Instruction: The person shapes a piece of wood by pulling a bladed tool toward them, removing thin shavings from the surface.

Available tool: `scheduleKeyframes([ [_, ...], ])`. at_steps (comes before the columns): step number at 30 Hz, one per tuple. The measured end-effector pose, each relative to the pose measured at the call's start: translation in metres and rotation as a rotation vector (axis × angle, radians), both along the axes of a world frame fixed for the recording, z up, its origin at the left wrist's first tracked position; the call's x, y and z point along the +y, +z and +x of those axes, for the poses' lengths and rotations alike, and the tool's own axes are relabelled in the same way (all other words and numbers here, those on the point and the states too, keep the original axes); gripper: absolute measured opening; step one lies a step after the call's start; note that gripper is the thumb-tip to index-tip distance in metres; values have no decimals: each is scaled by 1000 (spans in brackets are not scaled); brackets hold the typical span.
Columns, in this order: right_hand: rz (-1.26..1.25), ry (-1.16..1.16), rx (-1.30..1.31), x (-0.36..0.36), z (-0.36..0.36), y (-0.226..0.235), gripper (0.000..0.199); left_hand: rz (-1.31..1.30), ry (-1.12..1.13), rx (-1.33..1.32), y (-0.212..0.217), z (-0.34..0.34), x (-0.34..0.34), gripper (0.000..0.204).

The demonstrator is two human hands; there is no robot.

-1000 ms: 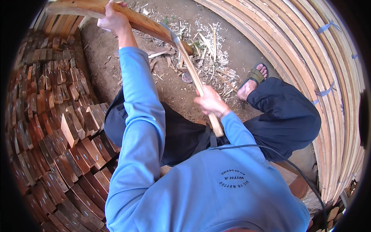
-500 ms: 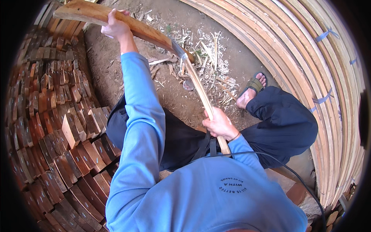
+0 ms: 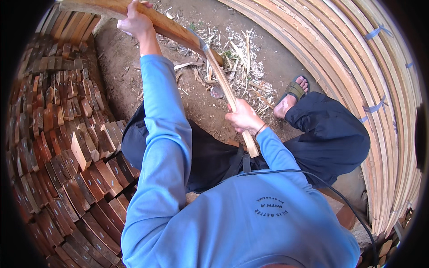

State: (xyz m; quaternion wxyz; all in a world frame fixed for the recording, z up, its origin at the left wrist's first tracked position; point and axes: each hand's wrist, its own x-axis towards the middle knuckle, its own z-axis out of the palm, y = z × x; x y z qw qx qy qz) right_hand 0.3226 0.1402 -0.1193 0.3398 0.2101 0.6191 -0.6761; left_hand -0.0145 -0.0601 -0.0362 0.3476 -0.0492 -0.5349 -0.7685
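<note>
My left hand (image 3: 137, 26), up at the far left, is closed around a thick, slightly bent wooden plank (image 3: 176, 32). The plank slants from the upper left down toward the middle. Against its lower end lies the grey metal blade (image 3: 202, 43) of a long-handled tool; I cannot tell how deep its edge sits in the wood. My right hand (image 3: 245, 117) grips the tool's pale wooden handle (image 3: 223, 85) near its butt, in front of my belly. The exact kind of the tool is unclear.
Stacked brown wood blocks (image 3: 67, 156) rise along the left. Long pale boards (image 3: 357, 67), tied with blue strips, curve along the right. Shavings (image 3: 250, 67) litter the dirt floor ahead. My sandalled foot (image 3: 292, 96) rests beside them. A black cable (image 3: 333, 192) crosses my shirt.
My right hand and the handle have moved forward, away from my belly. The plank and my left hand have shifted slightly farther forward too. Both grips stay closed.
</note>
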Motion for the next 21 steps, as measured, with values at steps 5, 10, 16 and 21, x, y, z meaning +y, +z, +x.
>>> scheduleKeyframes([
  [5,79,161,-14,28,34,31,25,33,20,-57,3,0,-17,25],
  [10,126,67,-15,1,5,6,24,-2,-2,-11,-3,9,4,29],
  [16,85,87,19,9,53,18,23,41,80,-33,2,-7,-26,27],
  [21,104,38,68,-8,-11,-12,24,-25,33,0,3,14,4,30],
])
